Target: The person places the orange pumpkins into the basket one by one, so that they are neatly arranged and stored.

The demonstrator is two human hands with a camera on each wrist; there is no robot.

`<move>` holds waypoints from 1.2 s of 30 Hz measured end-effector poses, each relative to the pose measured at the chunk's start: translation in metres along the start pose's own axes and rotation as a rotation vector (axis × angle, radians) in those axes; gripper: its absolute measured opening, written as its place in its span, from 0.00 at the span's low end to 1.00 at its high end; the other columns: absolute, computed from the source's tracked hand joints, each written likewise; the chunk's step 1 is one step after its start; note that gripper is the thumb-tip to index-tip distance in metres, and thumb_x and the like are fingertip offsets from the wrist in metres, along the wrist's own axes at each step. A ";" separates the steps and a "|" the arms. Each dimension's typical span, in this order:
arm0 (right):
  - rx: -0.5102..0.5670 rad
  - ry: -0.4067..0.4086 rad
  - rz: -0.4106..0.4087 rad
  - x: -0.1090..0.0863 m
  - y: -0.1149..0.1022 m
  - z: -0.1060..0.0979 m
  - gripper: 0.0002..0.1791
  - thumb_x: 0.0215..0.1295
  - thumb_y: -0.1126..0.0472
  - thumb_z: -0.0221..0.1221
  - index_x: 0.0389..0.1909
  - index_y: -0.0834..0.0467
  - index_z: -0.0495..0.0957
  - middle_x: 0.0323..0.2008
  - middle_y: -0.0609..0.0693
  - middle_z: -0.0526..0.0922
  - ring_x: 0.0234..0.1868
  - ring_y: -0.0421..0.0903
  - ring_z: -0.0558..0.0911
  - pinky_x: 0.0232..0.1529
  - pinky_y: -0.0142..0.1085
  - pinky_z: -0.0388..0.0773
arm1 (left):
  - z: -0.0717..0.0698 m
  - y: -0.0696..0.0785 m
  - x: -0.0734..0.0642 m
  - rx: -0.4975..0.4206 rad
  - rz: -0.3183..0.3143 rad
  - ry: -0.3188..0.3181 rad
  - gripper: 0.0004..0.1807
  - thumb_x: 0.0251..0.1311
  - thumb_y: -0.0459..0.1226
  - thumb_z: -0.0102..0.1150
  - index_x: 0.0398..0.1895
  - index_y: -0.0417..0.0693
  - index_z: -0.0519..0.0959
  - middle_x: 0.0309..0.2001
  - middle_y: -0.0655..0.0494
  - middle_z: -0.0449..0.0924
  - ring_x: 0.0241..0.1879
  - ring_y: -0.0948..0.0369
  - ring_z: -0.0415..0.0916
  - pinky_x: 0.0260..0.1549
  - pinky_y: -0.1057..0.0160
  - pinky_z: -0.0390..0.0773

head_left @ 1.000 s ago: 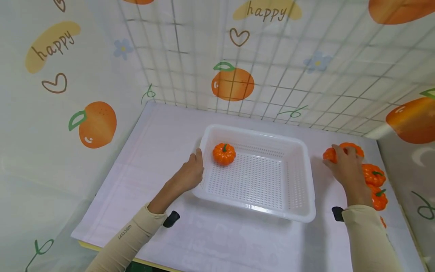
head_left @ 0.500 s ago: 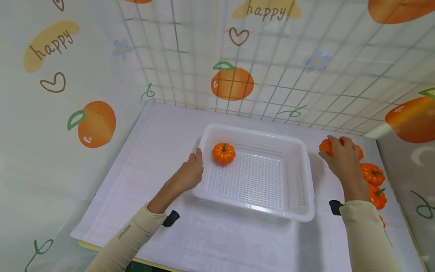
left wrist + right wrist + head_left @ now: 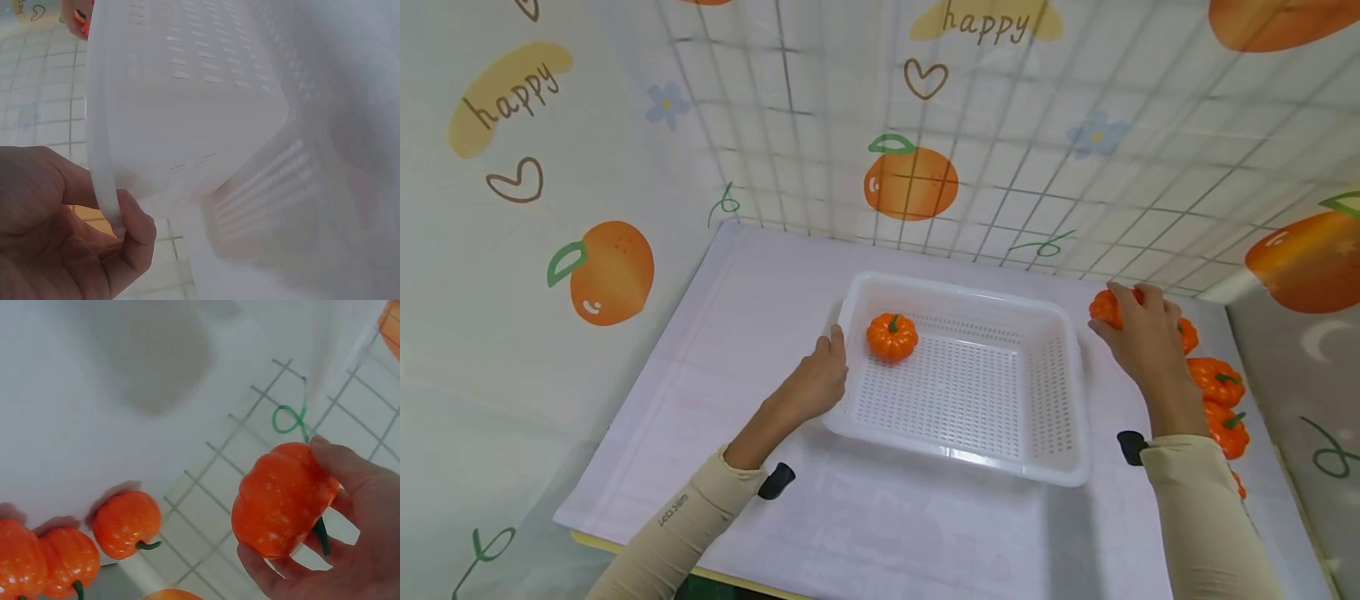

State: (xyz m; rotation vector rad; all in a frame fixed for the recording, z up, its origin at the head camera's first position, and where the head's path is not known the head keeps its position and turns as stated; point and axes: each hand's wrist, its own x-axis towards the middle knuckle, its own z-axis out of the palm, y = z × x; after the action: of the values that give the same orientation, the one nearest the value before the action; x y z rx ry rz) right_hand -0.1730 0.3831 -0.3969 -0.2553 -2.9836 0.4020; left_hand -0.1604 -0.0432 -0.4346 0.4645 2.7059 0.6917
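My left hand [image 3: 822, 375] grips the left rim of a white perforated plastic basket [image 3: 955, 467]; in the left wrist view the thumb and fingers [image 3: 137, 231] pinch that rim. Inside the basket, near its left end, sits a small orange pumpkin [image 3: 892, 337] with a green stem. Over at the right, my right hand [image 3: 1142, 342] holds another orange pumpkin [image 3: 284, 500], its fingers curled round the sides. The right wrist view shows this pumpkin apart from the table, its green stem pointing toward the palm.
Several more orange pumpkins stand in a row along the table's right side, among them a near one [image 3: 1216, 381] and one behind it [image 3: 127, 525]. A patterned backdrop with a printed grid [image 3: 1000, 167] rises behind the white table [image 3: 760, 283].
My right hand has lifted a pumpkin from the far end of the row and moved it slightly left and away. The left hand stays on the basket rim.
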 end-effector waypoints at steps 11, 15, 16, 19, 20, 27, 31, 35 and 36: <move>0.007 0.000 -0.020 0.000 -0.022 -0.002 0.36 0.62 0.57 0.57 0.69 0.51 0.53 0.67 0.65 0.46 0.64 0.70 0.45 0.46 0.69 0.58 | 0.000 0.000 0.000 0.003 0.014 0.003 0.37 0.66 0.36 0.45 0.69 0.33 0.38 0.53 0.36 0.61 0.24 0.56 0.70 0.18 0.68 0.72; -0.007 0.001 -0.025 0.001 -0.031 -0.002 0.36 0.61 0.58 0.58 0.69 0.51 0.54 0.67 0.65 0.47 0.64 0.69 0.46 0.47 0.69 0.58 | -0.002 0.002 -0.001 0.021 0.016 0.006 0.37 0.66 0.36 0.45 0.69 0.32 0.39 0.52 0.36 0.62 0.24 0.56 0.69 0.18 0.68 0.72; -0.008 0.000 -0.028 0.001 -0.033 -0.002 0.36 0.61 0.58 0.58 0.69 0.51 0.54 0.67 0.65 0.47 0.64 0.69 0.46 0.47 0.68 0.58 | -0.002 0.002 -0.001 0.020 0.016 0.006 0.37 0.66 0.36 0.45 0.69 0.32 0.39 0.52 0.35 0.62 0.24 0.55 0.69 0.18 0.68 0.72; -0.013 -0.009 -0.040 0.003 -0.039 -0.002 0.36 0.61 0.58 0.58 0.69 0.50 0.54 0.67 0.64 0.47 0.64 0.69 0.47 0.48 0.68 0.59 | -0.003 0.003 -0.002 0.011 0.008 0.002 0.37 0.66 0.36 0.45 0.69 0.32 0.39 0.53 0.36 0.61 0.25 0.55 0.69 0.18 0.68 0.72; -0.010 -0.014 -0.046 0.003 -0.041 -0.002 0.36 0.61 0.58 0.58 0.69 0.50 0.54 0.67 0.64 0.47 0.65 0.69 0.46 0.48 0.67 0.60 | -0.003 0.003 -0.002 0.003 0.004 -0.002 0.37 0.66 0.36 0.44 0.69 0.33 0.38 0.53 0.36 0.61 0.25 0.55 0.69 0.18 0.68 0.72; 0.024 -0.023 -0.098 0.005 -0.054 -0.004 0.36 0.60 0.58 0.59 0.69 0.49 0.55 0.67 0.64 0.48 0.65 0.69 0.47 0.46 0.65 0.64 | -0.001 0.002 -0.002 -0.038 -0.019 -0.023 0.38 0.67 0.37 0.44 0.70 0.35 0.36 0.55 0.37 0.59 0.26 0.56 0.70 0.18 0.68 0.72; 0.028 -0.030 -0.109 0.005 -0.060 -0.004 0.37 0.60 0.57 0.59 0.69 0.49 0.55 0.67 0.63 0.48 0.65 0.68 0.46 0.45 0.65 0.65 | -0.001 0.002 -0.002 -0.025 -0.021 -0.026 0.38 0.67 0.37 0.43 0.70 0.35 0.36 0.55 0.37 0.59 0.26 0.55 0.70 0.19 0.68 0.72; 0.031 -0.039 -0.112 0.004 -0.065 -0.002 0.37 0.60 0.57 0.60 0.69 0.48 0.55 0.68 0.62 0.46 0.65 0.68 0.46 0.44 0.65 0.65 | -0.002 0.003 -0.002 -0.013 -0.021 -0.023 0.37 0.67 0.37 0.43 0.70 0.35 0.36 0.56 0.37 0.59 0.28 0.55 0.69 0.20 0.67 0.72; 0.033 -0.038 -0.114 0.004 -0.066 -0.001 0.37 0.60 0.57 0.60 0.69 0.48 0.55 0.68 0.62 0.46 0.65 0.68 0.46 0.44 0.65 0.65 | -0.003 0.003 -0.002 -0.012 -0.021 -0.022 0.37 0.67 0.37 0.44 0.70 0.35 0.36 0.56 0.37 0.59 0.28 0.55 0.69 0.21 0.67 0.72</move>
State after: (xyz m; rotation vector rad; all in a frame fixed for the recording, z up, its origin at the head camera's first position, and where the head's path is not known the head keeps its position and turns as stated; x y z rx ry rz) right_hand -0.1865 0.3214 -0.3774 -0.0745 -3.0065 0.4477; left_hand -0.1592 -0.0427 -0.4305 0.4371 2.6807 0.6933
